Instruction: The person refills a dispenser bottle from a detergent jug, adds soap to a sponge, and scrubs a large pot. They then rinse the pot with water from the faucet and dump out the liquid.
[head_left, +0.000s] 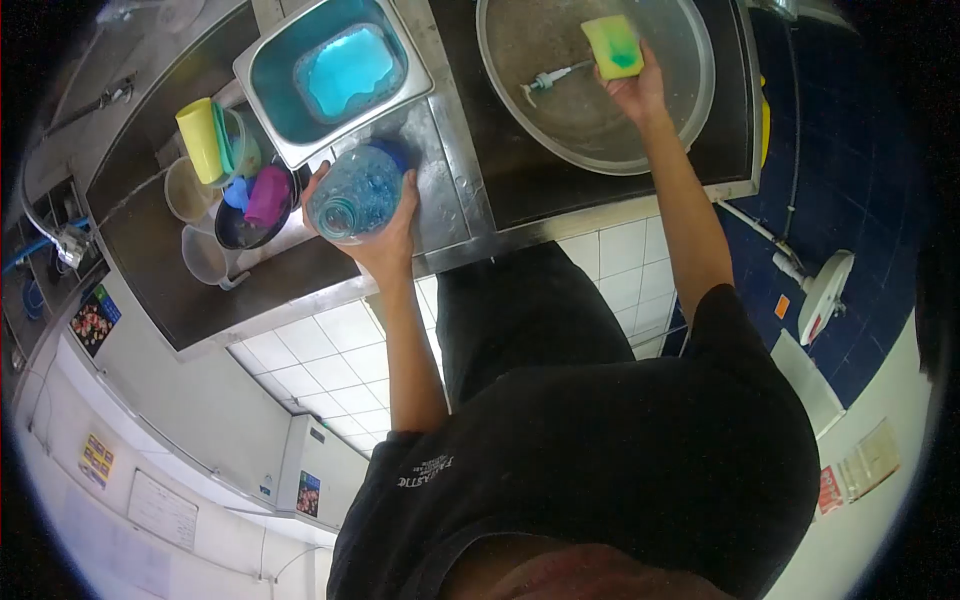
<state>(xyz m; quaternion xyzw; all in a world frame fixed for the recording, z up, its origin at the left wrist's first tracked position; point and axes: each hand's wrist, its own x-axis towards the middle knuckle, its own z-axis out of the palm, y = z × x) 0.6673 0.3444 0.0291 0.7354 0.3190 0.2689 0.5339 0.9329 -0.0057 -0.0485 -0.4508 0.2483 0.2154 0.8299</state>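
Observation:
My left hand is wrapped round a clear bluish bottle, whose open mouth points toward me. The bottle is just below a steel tray that holds bright blue liquid. In my right hand is a yellow sponge with a green patch on it, over a large round metal basin. A pump top lies inside that basin, left of the sponge.
Left of the bottle, the sink holds a yellow cup, a magenta cup, a dark bowl and clear containers. A metal counter edge runs in front of me. A faucet is at far left.

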